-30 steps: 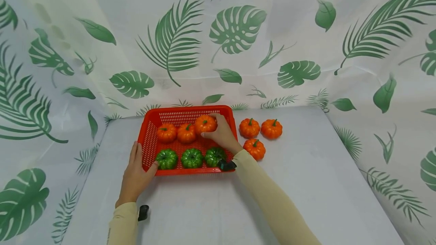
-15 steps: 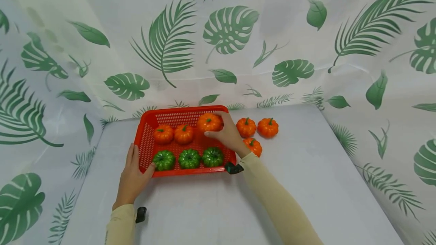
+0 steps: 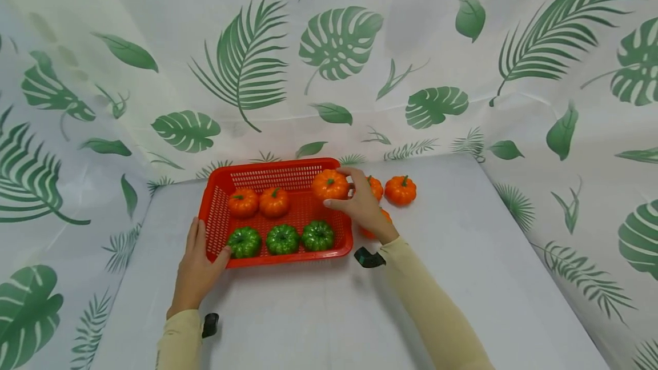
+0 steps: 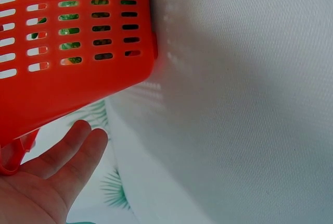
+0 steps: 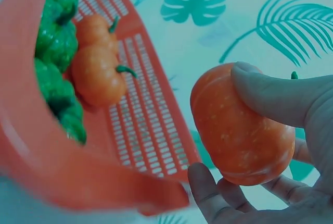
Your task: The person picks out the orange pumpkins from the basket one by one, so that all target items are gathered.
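Cream sleeves (image 3: 180, 338) come in from the near edge, and the left hand (image 3: 194, 276) rests at the red basket's (image 3: 308, 257) near left corner, fingers straight along the outside wall, thumb over the rim. Just inside the near rim stand three green pumpkins (image 3: 283, 240) in a row. Beyond them, the right hand (image 3: 366, 204) has an orange pumpkin (image 3: 329, 185) pinched, its grip parted only to the fruit's breadth, thumb on one side and fingers around the other; it is lifted off the basket floor, near the right wall. Two more orange pumpkins (image 3: 274, 202) sit side by side toward the back left. Outside, on the pale desk (image 3: 462, 233), are three others (image 3: 401, 190), two partly hidden by the right hand.

Judging by this layout, the work looks midway: three orange pumpkins out on the desk, one in transit, two orange and all three green still inside.

One second ago the held pumpkin was right beside the orange pair; now a bare gap parts them. The rightmost green pumpkin, then partly covered by the wrist camera, shows whole. The left hand keeps its corner.
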{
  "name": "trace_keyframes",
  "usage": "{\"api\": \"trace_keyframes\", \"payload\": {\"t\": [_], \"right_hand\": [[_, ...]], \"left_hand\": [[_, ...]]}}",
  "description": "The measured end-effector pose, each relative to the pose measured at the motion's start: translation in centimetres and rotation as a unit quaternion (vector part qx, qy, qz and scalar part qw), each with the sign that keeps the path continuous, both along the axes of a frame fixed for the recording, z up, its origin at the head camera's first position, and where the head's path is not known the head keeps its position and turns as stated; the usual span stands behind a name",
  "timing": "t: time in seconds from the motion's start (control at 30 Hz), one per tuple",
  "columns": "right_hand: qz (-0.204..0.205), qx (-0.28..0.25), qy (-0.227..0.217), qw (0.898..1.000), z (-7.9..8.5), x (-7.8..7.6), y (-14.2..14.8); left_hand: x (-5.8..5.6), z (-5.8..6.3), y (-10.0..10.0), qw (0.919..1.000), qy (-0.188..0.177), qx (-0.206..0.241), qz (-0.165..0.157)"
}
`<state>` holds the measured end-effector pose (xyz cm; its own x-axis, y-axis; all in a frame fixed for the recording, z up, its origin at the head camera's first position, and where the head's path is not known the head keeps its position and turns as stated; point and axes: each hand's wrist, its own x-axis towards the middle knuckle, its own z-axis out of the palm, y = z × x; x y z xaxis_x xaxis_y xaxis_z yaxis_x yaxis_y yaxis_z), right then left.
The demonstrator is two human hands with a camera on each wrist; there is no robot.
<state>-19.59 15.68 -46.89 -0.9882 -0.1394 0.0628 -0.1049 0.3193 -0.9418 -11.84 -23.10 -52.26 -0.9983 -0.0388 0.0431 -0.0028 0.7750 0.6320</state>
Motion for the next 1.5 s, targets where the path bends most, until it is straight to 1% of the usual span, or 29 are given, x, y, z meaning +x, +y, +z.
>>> {"api": "trace_keyframes", "payload": {"t": [0.17,0.4,0.57,0.7,1.0,1.1,1.33,1.5], "right_hand": [[-0.003,0.005,-0.005,1.0,0.0,0.9,1.6],[-0.021,0.023,-0.014,0.999,-0.8,1.8,4.1],[-0.035,0.015,-0.029,0.999,-1.2,2.4,5.9],[-0.044,0.013,-0.038,0.998,-1.3,3.0,7.2],[-0.069,0.022,-0.019,0.997,-2.4,4.2,10.1],[-0.077,0.026,-0.03,0.996,-2.8,4.6,10.8],[-0.097,0.048,-0.07,0.992,-3.7,5.7,12.9],[-0.115,0.041,-0.081,0.989,-4.4,6.4,14.0]], "left_hand": [[-0.1,0.0,-0.1,1.0,-0.005,-0.001,0.003],[0.0,0.0,-0.1,1.0,-0.005,-0.001,0.004],[0.0,0.0,0.0,0.9999,-0.01,-0.003,0.003],[0.1,0.1,0.0,1.0,-0.007,-0.003,0.003],[0.0,0.1,0.0,1.0,0.001,-0.003,-0.004],[0.0,0.1,0.0,1.0,0.0,-0.003,-0.003],[0.0,0.1,0.0,1.0,-0.008,-0.003,-0.001],[0.0,0.2,0.0,1.0,-0.007,-0.002,0.0]]}}
